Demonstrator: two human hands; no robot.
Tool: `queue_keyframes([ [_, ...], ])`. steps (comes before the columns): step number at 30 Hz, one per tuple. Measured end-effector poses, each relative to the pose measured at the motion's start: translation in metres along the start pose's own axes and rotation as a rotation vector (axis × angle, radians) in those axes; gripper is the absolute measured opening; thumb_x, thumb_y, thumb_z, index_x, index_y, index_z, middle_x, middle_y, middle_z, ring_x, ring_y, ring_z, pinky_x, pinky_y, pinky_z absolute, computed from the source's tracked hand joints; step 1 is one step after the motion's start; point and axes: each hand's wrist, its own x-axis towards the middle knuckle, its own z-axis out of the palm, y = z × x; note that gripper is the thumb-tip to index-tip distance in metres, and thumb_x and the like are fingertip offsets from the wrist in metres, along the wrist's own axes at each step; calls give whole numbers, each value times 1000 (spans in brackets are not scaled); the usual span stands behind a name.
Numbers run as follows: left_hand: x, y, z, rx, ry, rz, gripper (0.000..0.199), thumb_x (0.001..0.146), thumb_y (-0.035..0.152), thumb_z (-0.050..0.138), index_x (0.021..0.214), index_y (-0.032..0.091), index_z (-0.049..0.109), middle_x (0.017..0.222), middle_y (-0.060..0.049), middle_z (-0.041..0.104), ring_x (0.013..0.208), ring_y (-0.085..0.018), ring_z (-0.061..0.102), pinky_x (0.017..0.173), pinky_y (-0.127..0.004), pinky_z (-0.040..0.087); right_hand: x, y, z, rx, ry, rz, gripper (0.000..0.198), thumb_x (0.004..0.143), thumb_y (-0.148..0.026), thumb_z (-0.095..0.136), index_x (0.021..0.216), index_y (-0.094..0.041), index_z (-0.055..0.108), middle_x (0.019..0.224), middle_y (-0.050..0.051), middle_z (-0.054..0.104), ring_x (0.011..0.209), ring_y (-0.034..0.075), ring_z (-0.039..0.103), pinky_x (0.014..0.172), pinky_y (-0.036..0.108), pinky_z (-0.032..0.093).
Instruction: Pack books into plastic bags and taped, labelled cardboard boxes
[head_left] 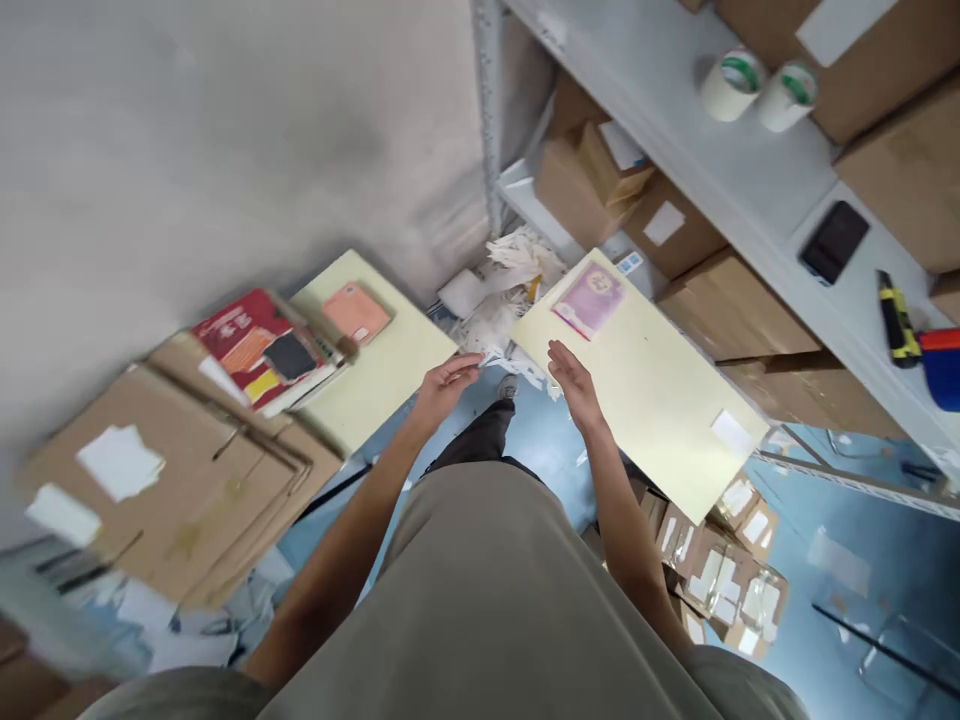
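Note:
My left hand (448, 385) hangs at the inner corner of the left pale-yellow tabletop (405, 350). Its fingers are stretched forward, close to one another, with nothing visible in them. My right hand (576, 385) is by the near left edge of the right pale-yellow tabletop (645, 400), fingers extended and empty. A purple booklet (591, 298) lies on that tabletop, beyond my right hand. On the left tabletop are an orange booklet (355, 312) and a stack with a red book (238, 330) and a dark phone-like object (289, 356) on top.
Crumpled white paper (499, 300) is heaped between the tabletops. A large cardboard box (187, 500) stands at left, and taped cartons (712, 575) sit at lower right. The grey shelf (697, 140) holds tape rolls (733, 85), a phone (834, 241) and a yellow-black cutter (898, 318).

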Motion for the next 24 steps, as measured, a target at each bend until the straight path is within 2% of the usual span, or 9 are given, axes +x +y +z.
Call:
queue_keyframes([
  [3,-71,-24,-39,27,148,18,50,83,58,92,118,22,88,138,-13,82,124,-34,75,116,-49,58,-22,26,47,16,-152,-3,76,89,-67,90,154,-33,73,174,8,63,166,32,55,143,55,36],
  [7,-154,-67,-98,107,338,-9,48,84,55,88,118,22,86,135,-14,83,122,-33,76,115,-49,59,-57,59,112,15,-320,31,81,87,-71,91,153,-29,74,169,12,67,160,34,61,142,56,38],
  [12,-228,-123,-177,187,598,15,46,82,56,83,112,22,83,131,-14,82,109,-30,79,103,-47,65,-96,90,176,-57,-504,113,79,86,-75,91,149,-30,76,164,11,71,158,35,63,139,55,44],
  [16,-264,-166,-252,341,770,-27,46,86,49,73,120,19,79,130,-18,81,113,-34,80,104,-52,66,-112,123,230,-90,-605,155,71,86,-72,91,142,-30,80,159,10,75,154,34,67,137,53,46],
  [19,-278,-196,-311,555,827,-65,47,86,42,73,126,17,76,148,-24,73,141,-42,70,123,-62,56,-121,158,283,-119,-644,220,65,84,-65,94,134,-27,81,153,12,79,149,34,70,134,52,50],
  [22,-286,-217,-363,711,769,-54,63,85,43,84,141,17,69,173,-27,55,166,-48,47,138,-67,35,-130,195,344,-181,-624,303,49,84,-51,94,124,-24,82,144,12,83,143,32,73,129,51,53],
  [24,-288,-226,-390,788,664,-73,82,85,47,89,154,14,62,181,-31,43,172,-51,36,141,-69,28,-134,217,384,-239,-572,367,35,88,-41,91,117,-23,82,136,11,85,139,29,74,126,48,55],
])
